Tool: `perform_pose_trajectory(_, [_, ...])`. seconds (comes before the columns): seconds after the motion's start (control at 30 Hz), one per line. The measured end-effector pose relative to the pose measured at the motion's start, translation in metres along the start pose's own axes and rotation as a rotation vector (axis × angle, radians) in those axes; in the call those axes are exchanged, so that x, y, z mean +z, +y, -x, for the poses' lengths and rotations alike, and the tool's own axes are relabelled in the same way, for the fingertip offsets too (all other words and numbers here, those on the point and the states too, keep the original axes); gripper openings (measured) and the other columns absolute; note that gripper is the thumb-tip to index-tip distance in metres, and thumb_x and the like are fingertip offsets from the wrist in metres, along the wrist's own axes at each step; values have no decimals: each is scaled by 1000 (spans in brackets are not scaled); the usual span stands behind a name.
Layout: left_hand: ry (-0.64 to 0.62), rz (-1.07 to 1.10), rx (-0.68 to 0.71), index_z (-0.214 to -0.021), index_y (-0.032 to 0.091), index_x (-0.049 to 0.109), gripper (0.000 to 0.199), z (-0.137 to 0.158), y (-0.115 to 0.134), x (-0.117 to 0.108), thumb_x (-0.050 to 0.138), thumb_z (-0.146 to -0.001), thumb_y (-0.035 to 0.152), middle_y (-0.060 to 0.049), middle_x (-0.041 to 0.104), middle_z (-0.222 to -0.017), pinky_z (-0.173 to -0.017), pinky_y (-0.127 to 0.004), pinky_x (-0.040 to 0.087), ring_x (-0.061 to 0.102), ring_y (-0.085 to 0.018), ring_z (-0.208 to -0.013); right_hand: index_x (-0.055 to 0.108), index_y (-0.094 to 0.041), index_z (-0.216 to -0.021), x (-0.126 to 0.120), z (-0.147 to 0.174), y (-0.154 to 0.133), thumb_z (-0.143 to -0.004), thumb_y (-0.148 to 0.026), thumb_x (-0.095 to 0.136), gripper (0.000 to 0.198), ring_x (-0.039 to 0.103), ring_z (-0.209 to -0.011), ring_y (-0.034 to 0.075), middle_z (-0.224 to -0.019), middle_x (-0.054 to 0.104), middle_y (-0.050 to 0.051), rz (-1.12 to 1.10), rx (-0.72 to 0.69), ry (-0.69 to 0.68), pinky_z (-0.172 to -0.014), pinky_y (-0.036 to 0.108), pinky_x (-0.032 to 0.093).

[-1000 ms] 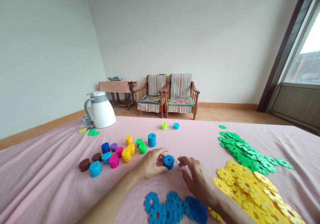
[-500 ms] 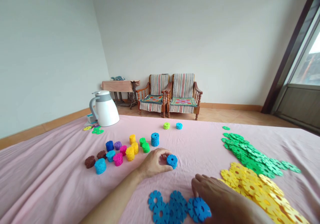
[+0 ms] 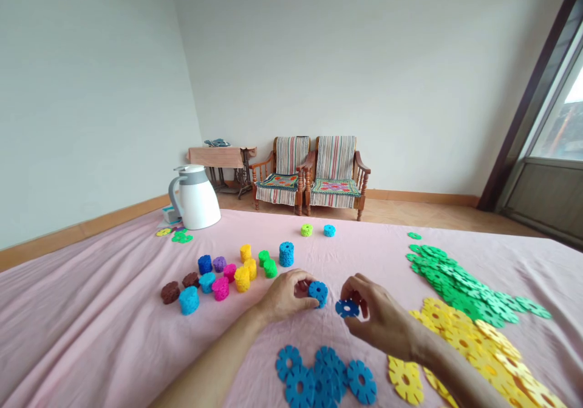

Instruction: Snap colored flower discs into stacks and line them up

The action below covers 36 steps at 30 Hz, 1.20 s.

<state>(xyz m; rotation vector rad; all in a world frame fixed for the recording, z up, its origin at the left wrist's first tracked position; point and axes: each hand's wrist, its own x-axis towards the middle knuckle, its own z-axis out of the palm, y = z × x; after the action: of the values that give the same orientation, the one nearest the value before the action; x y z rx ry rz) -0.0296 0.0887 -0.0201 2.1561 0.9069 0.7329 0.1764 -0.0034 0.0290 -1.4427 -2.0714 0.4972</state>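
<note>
While my left hand clasps one stack, seemingly steadying it (far side hidden), one disc sits edge-pinched in my right hand.

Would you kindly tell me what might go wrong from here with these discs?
The blue stack could tip if the left hand around it shifts. The single blue disc might slip from the right hand, which holds it by its edge. The right forearm, crossing the yellow pile, might disturb it.
</note>
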Motion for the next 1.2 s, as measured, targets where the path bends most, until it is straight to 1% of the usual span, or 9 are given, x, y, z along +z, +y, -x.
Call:
perform_pose_trajectory(0.1, [16, -6, 0, -95, 15, 63, 36, 1, -1, 0, 71, -66, 34, -4, 61, -88, -65, -24, 43, 56, -17, -77, 51, -18, -76, 16, -18, 2, -63, -15, 51, 13, 50, -66, 12, -75, 53, 1, -73, 33, 98, -59, 24, 41])
perform_pose_trajectory(0.27, [23, -60, -10, -96, 18, 63, 35, 1, -1, 1, 71, -64, 31, -2, 61, -87, -64, -24, 42, 55, -15, -74, 49, -18, -89, 46, -39, 13, -63, -16, 53, 27, 55, -75, 14, -86, 57, 4, -175, 87, 225, -65, 27, 44])
perform_pose_trajectory(0.47, [48, -92, 7, -93, 17, 64, 34, 0, -3, 3, 70, -64, 32, -2, 62, -84, -62, -25, 42, 56, -17, -72, 47, -20, -100, 62, -44, 23, -63, -18, 55, 38, 56, -82, 16, -87, 59, 2, -160, 20, 253, -75, 32, 44])
perform_pose_trajectory(0.63, [54, -82, 10, -94, 19, 64, 33, 1, -2, 3, 70, -64, 29, -1, 62, -84, -63, -25, 42, 56, -18, -73, 47, -19, -101, 60, -44, 23, -64, -18, 56, 39, 56, -83, 16, -90, 59, 3, -172, -6, 246, -76, 33, 45])
perform_pose_trajectory(0.77, [39, -63, -15, -97, 19, 63, 37, 2, -1, 1, 71, -62, 28, -1, 62, -87, -65, -24, 43, 56, -17, -75, 49, -19, -100, 49, -38, 19, -70, -24, 54, 31, 57, -82, 16, -93, 61, 5, -201, 4, 252, -72, 31, 46])
perform_pose_trajectory(0.9, [18, -76, -7, -97, 18, 63, 37, 1, 0, 0, 72, -62, 28, -2, 61, -87, -66, -25, 43, 56, -17, -77, 49, -19, -99, 38, -18, 20, -81, -30, 45, 22, 58, -72, 15, -82, 62, 4, -210, 60, 308, -63, 28, 45])
perform_pose_trajectory(1.03, [30, -74, 21, -98, 17, 63, 38, 0, -2, 1, 74, -62, 27, -4, 62, -89, -68, -26, 43, 56, -17, -78, 49, -19, -99, 34, 12, 23, -85, -32, 41, 21, 55, -64, 14, -72, 60, 1, -131, 84, 321, -62, 28, 44])
perform_pose_trajectory(1.1, [23, -69, 26, -98, 18, 63, 38, 0, -4, 2, 73, -63, 28, -4, 62, -90, -70, -26, 44, 56, -17, -79, 50, -19, -97, 31, 23, 20, -86, -31, 40, 19, 55, -65, 14, -72, 59, 1, -96, 80, 280, -63, 28, 43])
perform_pose_trajectory(1.2, [17, -68, 25, -98, 18, 63, 37, 0, -4, 2, 72, -65, 31, -4, 62, -92, -71, -25, 44, 56, -17, -81, 55, -20, -86, 24, 35, 9, -82, -28, 44, 14, 56, -69, 15, -74, 60, 2, -38, 48, 110, -64, 27, 44])
